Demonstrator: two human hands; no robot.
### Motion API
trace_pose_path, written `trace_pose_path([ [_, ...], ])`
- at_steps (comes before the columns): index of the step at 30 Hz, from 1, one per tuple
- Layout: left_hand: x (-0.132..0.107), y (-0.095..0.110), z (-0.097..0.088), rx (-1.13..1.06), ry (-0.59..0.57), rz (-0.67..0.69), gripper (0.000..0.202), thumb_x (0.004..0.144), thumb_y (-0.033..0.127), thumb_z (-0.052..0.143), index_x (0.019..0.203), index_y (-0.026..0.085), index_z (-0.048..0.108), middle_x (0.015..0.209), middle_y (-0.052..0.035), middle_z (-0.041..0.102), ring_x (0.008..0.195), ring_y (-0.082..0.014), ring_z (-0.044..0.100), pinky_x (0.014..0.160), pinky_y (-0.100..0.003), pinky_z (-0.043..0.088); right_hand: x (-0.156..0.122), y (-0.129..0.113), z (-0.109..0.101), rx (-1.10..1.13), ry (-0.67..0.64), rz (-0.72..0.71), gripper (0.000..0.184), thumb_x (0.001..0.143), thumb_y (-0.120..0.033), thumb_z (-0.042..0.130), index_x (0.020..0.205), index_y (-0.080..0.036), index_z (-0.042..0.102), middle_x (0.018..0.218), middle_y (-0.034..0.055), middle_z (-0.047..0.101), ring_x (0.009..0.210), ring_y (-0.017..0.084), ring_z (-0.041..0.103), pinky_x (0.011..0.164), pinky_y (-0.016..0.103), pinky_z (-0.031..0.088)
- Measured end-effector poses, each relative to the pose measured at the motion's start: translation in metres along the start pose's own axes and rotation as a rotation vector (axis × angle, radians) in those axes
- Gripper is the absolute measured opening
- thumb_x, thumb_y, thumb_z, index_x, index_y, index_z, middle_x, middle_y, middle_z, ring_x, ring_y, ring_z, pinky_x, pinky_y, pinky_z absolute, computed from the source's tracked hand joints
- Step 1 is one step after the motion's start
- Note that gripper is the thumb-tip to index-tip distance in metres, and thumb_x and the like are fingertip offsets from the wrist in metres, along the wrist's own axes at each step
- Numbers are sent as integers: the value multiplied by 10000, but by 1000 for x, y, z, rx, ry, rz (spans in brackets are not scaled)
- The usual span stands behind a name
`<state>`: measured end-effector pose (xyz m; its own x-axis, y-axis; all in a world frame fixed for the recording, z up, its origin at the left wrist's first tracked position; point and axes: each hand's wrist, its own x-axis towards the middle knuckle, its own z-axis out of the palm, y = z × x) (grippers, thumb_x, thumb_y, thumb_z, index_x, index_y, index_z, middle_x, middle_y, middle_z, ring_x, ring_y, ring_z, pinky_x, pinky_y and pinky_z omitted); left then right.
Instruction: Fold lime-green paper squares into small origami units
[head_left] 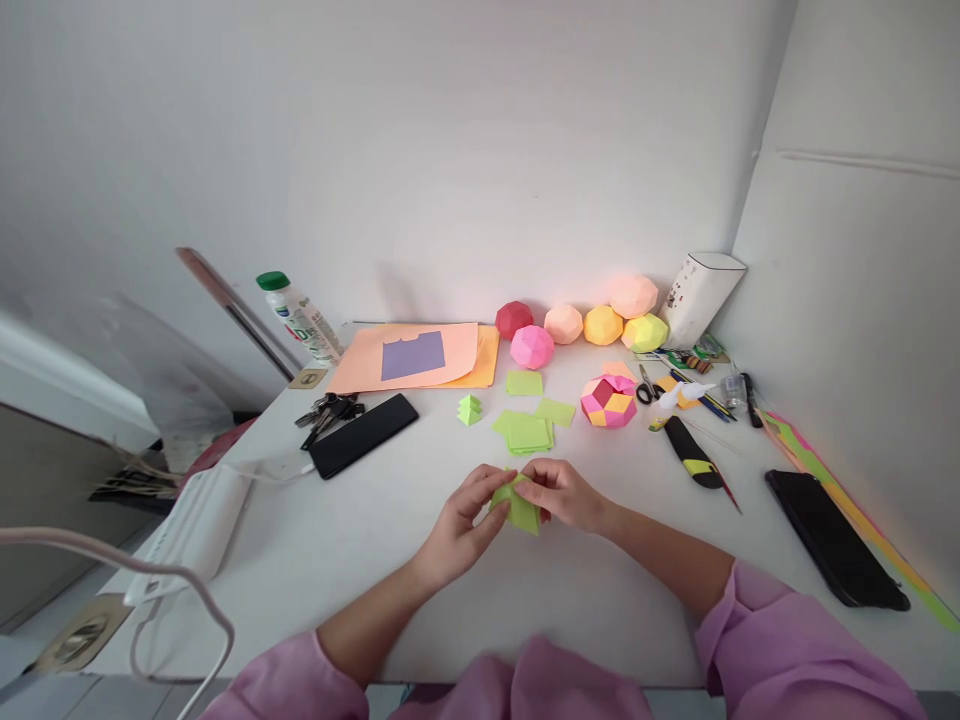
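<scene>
My left hand (pixel 469 520) and my right hand (pixel 564 494) meet above the near middle of the table, both closed on one light green piece of paper (pixel 523 513). The paper looks partly folded; fingers cover its upper part. Just beyond my hands lies a small stack of green paper squares (pixel 529 433), with a loose green square (pixel 556 411) beside it and another green square (pixel 524 383) farther back. To the left of these stands a small folded green paper piece (pixel 469 409).
Several faceted paper balls (pixel 532 347) line the back wall. A pink and yellow paper ball with openings (pixel 608 402) sits right of the squares, near scissors (pixel 643 388), glue bottles (pixel 666 404) and a cutter (pixel 691 452). A black power bank (pixel 364 436) and power strip (pixel 202 525) lie left.
</scene>
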<state>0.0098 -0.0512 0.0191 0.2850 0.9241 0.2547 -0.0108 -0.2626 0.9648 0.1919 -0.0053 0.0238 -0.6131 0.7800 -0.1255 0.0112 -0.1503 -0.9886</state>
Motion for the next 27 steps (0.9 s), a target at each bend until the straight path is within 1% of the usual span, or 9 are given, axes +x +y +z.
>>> trace_pose_path([
  [2, 0, -2, 0, -20, -6, -1, 326, 861, 233, 528, 1182, 266, 579, 1006, -79, 528, 934, -191, 519, 806, -329, 453, 0, 0, -1, 3, -8, -22, 334, 772, -454, 622, 732, -135, 535, 570, -35, 500, 473, 67, 470, 441, 194, 382],
  [5, 0, -6, 0, -54, 3, -1, 331, 851, 220, 550, 1178, 268, 576, 992, -67, 514, 915, -177, 514, 793, -316, 456, -1, 0, -2, 12, -25, -37, 320, 752, -434, 652, 746, -127, 561, 581, -29, 514, 493, 73, 496, 460, 197, 400],
  [7, -1, -8, 0, -68, 19, -8, 325, 848, 226, 557, 1170, 263, 579, 973, -59, 507, 890, -168, 515, 763, -301, 459, -1, 0, -3, 17, -25, -39, 309, 729, -419, 678, 761, -127, 580, 588, -28, 516, 501, 78, 505, 469, 202, 409],
  [10, -1, -9, 0, -52, 55, -45, 315, 843, 262, 561, 1157, 247, 588, 917, -43, 496, 811, -149, 512, 686, -272, 456, -2, 0, -3, -1, 14, -57, 293, 710, -406, 697, 758, -133, 600, 608, -22, 520, 523, 88, 512, 490, 219, 424],
  [14, 0, -6, 0, 54, 81, -100, 307, 833, 322, 563, 1113, 204, 615, 808, -21, 488, 671, -121, 475, 588, -245, 423, -2, -1, -1, -107, 94, -148, 249, 732, -375, 680, 716, -136, 611, 606, -14, 513, 538, 93, 481, 500, 226, 401],
  [17, 0, -2, 0, 169, 48, -121, 300, 847, 340, 534, 1088, 193, 636, 739, -9, 488, 615, -114, 446, 557, -237, 398, -3, -2, 1, -190, 141, -205, 224, 728, -350, 687, 723, -140, 609, 612, -17, 514, 537, 87, 446, 490, 220, 370],
  [20, 1, 0, -1, 270, 8, -101, 292, 861, 341, 504, 1052, 187, 662, 682, -1, 480, 606, -119, 442, 557, -234, 386, -3, -3, 2, -174, 178, -199, 240, 698, -340, 717, 744, -152, 575, 626, -27, 513, 539, 84, 453, 493, 214, 378],
  [24, 1, 2, -1, 315, -4, -73, 289, 864, 337, 492, 1011, 179, 684, 642, 3, 487, 576, -115, 436, 542, -226, 381, -3, -4, 3, -101, 158, -170, 271, 713, -362, 702, 854, -163, 582, 696, -6, 573, 588, 102, 523, 534, 230, 433],
  [27, 0, 2, -1, 342, -5, -47, 287, 864, 322, 493, 1017, 178, 688, 629, 0, 515, 559, -111, 445, 536, -222, 390, -3, -5, 3, -108, 154, -182, 263, 707, -379, 702, 817, -152, 625, 716, 17, 597, 613, 114, 547, 537, 234, 446],
])
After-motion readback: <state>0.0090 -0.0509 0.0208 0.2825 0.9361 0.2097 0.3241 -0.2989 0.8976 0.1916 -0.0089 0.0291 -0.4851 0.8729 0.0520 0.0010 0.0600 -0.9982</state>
